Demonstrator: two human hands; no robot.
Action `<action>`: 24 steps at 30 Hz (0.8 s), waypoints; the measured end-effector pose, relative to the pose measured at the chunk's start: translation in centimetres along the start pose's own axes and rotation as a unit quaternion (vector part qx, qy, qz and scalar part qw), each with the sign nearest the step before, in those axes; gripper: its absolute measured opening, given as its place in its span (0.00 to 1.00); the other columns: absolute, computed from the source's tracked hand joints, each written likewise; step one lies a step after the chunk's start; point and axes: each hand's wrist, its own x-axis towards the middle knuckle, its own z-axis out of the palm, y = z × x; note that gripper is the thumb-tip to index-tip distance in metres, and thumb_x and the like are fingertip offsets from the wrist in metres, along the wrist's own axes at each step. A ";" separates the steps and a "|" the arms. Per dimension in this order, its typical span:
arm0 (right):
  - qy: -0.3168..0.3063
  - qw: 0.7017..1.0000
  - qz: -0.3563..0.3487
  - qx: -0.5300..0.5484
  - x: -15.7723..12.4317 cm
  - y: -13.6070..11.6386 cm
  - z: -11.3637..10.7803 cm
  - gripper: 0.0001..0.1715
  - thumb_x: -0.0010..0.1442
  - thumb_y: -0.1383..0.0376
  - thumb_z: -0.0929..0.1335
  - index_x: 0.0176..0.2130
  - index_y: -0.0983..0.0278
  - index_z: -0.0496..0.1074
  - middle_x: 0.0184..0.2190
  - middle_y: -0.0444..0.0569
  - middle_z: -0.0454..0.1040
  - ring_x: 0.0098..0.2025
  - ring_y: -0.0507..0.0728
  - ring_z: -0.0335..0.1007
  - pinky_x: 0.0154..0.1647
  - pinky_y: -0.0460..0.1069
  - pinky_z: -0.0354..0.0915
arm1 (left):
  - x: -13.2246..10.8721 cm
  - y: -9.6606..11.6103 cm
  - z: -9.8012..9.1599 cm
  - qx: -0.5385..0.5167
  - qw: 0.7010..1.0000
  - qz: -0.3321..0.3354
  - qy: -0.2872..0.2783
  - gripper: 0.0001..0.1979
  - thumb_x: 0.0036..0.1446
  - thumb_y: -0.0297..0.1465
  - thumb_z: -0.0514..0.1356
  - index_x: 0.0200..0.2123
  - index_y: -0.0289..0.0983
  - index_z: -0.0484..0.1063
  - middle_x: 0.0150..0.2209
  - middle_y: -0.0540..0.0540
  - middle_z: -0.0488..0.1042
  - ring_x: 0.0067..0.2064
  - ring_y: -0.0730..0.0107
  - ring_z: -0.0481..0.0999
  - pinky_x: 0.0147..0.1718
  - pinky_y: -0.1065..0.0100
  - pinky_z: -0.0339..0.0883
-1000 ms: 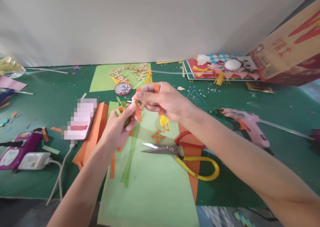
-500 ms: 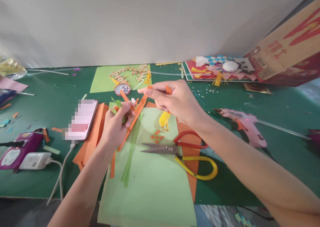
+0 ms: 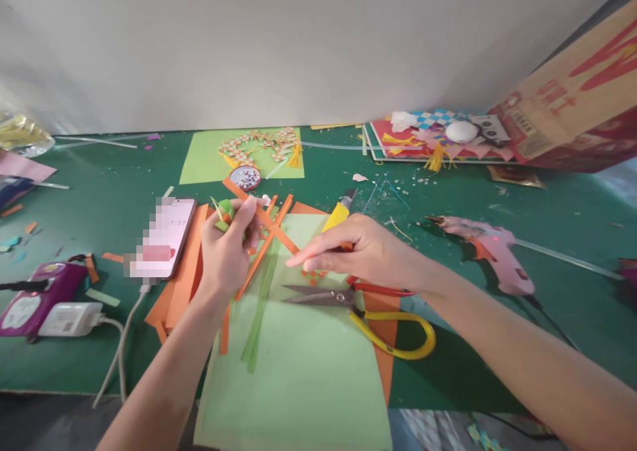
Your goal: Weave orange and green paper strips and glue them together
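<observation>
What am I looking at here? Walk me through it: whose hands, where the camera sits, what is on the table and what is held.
No machine here: a person works with bare hands, and the one picture comes from a camera on their head, looking forward and down. The left hand pinches a bundle of orange and green paper strips, raised above the table. The right hand is low over the green sheet, fingers curled above a small woven piece, beside the scissors; whether it grips anything is unclear. Around them on the green table lie a phone, a yellow knife and a pink glue gun.
</observation>
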 end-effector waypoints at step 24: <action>0.161 0.982 0.083 -0.048 -0.9 -1.6 1.6 0.13 0.57 0.60 0.67 0.26 0.65 0.72 0.16 0.40 0.63 0.18 0.47 0.54 0.19 0.44 0.51 | -1.6 -1.5 0.7 0.045 0.960 -0.186 -0.206 0.15 0.55 0.41 0.59 0.24 0.36 0.67 0.22 0.52 0.68 0.18 0.82 0.56 0.16 0.76 0.46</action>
